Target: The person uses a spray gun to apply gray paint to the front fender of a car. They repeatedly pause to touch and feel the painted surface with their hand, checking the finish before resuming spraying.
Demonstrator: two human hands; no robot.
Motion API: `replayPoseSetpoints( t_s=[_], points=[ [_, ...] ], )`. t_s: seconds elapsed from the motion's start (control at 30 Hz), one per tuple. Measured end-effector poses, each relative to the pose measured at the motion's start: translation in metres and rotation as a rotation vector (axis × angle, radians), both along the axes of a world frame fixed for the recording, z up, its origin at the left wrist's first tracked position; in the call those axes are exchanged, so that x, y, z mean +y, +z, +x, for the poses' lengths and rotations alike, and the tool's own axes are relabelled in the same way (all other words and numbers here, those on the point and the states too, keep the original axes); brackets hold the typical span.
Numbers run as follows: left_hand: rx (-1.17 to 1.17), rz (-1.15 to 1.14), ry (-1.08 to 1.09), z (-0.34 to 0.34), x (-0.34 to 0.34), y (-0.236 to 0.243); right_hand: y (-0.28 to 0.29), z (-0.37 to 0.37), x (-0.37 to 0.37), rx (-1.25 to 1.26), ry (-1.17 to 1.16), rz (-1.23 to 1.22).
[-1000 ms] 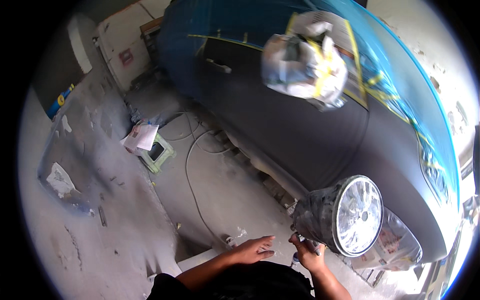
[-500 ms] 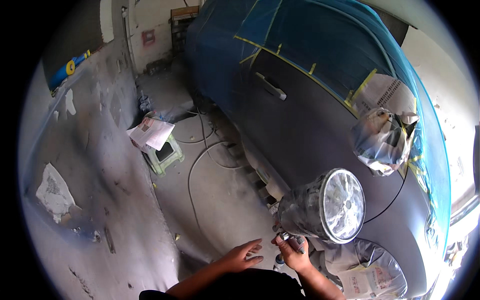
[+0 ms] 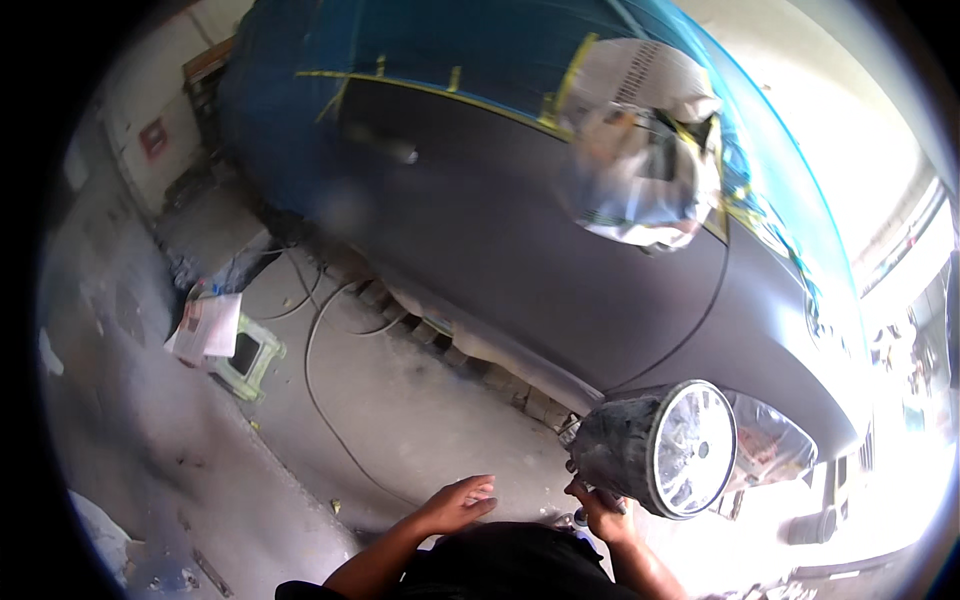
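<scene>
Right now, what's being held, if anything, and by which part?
Spray gun, by its grip, mostly hidden in the right hand. Left hand holds nothing.

free room above floor (image 3: 430, 420) past left grip (image 3: 458, 505); round cup (image 3: 622, 450) between right grip (image 3: 603, 518) and car door (image 3: 500, 240).

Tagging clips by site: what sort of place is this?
Probably a car paint shop: blue plastic sheeting over a car, yellow masking tape along its gray door, and what looks like a spray gun in the right hand.

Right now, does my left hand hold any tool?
No, the left hand is empty, its fingers loosely extended.
</scene>
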State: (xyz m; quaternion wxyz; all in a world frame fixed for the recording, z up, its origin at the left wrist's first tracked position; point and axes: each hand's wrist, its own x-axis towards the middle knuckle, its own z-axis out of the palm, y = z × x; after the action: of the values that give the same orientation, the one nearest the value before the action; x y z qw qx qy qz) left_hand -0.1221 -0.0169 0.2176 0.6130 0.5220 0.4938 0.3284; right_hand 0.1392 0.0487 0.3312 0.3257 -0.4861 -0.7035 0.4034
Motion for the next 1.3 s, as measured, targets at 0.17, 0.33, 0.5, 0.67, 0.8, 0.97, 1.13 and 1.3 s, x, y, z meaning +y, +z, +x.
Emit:
replayPoseSetpoints(
  t_s=[0.17,0.33,0.5,0.67,0.8,0.97,1.13,1.3],
  points=[
    [0.140,-0.020,-0.025,0.049,0.013,0.011,-0.005,0.068,-0.017,0.132,-0.211,-0.056],
    [0.226,-0.129,0.002,0.121,0.021,0.021,-0.002,0.145,-0.030,-0.065,-0.290,0.049],
    [0.264,-0.274,0.010,0.205,0.030,0.031,-0.032,0.234,-0.048,-0.091,-0.317,0.067],
    [0.360,-0.220,-0.018,0.266,0.055,0.050,-0.041,0.301,-0.053,-0.021,-0.384,0.049],
    [0.426,0.080,0.047,0.291,0.082,0.051,-0.003,0.326,-0.052,0.032,-0.543,-0.049],
    [0.472,0.411,0.082,0.318,0.141,0.043,-0.052,0.374,-0.063,0.213,-0.624,0.010],
    [0.394,0.365,0.127,0.341,0.214,0.053,-0.010,0.380,-0.047,0.489,-0.856,-0.278],
    [0.230,0.615,0.191,0.362,0.291,0.055,0.002,0.381,-0.023,0.460,-0.922,-0.214]
  ],
)
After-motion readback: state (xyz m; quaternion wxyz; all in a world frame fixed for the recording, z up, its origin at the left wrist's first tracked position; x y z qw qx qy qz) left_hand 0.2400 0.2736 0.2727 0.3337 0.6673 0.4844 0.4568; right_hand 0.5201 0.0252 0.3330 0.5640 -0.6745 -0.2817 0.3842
